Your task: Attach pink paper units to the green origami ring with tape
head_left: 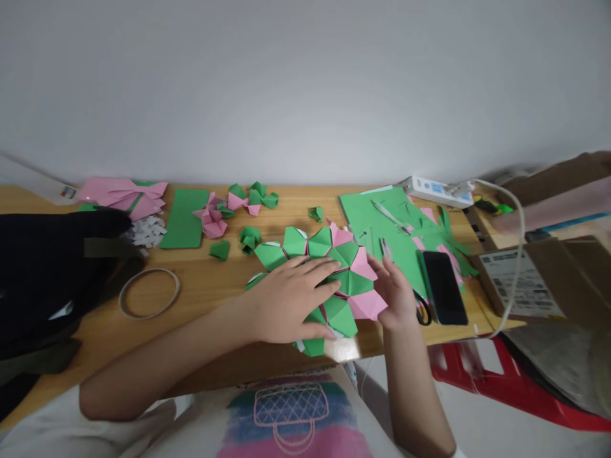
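Note:
A large piece of modular paper folding (pixel 353 283), made of joined green and pink pointed units, lies in front of me at the table's near edge. My left hand (pixel 291 296) rests across its top, fingers spread and the thumb toward the near side. At the right rim my right hand (pixel 400 299) cups the pink units with curved fingers; some of its fingertips are hidden behind the paper. White tabs show along parts of the outer edge. Just right of my right hand, the black handle of scissors (pixel 422 308) pokes out.
Loose folded units (pixel 251 238) and pink clusters (pixel 211 217) stand behind. A tape roll (pixel 125 305) lies left, near a black cloth (pixel 42 273). Green sheets (pixel 382 222), a phone (pixel 443 289), a power strip (pixel 436 191) and a cardboard box (pixel 539 280) occupy the right.

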`<action>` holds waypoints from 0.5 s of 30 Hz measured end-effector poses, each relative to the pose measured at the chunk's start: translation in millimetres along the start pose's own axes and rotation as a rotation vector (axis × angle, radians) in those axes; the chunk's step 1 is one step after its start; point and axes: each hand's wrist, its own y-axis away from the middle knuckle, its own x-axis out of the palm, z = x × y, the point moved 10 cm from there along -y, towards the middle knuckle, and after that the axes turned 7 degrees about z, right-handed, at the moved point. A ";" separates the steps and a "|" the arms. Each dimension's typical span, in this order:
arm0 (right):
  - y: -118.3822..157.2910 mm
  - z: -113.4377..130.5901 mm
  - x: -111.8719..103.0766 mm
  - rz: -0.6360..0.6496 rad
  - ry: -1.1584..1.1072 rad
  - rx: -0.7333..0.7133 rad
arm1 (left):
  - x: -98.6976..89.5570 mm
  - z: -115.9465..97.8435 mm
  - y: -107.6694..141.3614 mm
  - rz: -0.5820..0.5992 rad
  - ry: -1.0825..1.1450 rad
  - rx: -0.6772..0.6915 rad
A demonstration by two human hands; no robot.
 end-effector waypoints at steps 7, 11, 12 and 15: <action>-1.4 -1.8 -7.0 -0.054 -0.096 0.049 | -6.9 -1.3 1.8 -0.050 -0.001 0.020; 0.3 9.8 -4.8 0.017 -0.075 -0.055 | -9.2 0.7 2.3 -0.063 0.022 0.019; -0.4 11.7 -2.2 0.051 -0.054 -0.073 | -9.6 0.6 2.3 -0.067 0.030 0.025; -5.6 11.3 5.2 0.145 -0.031 -0.094 | -11.6 -0.1 2.9 -0.091 0.050 0.043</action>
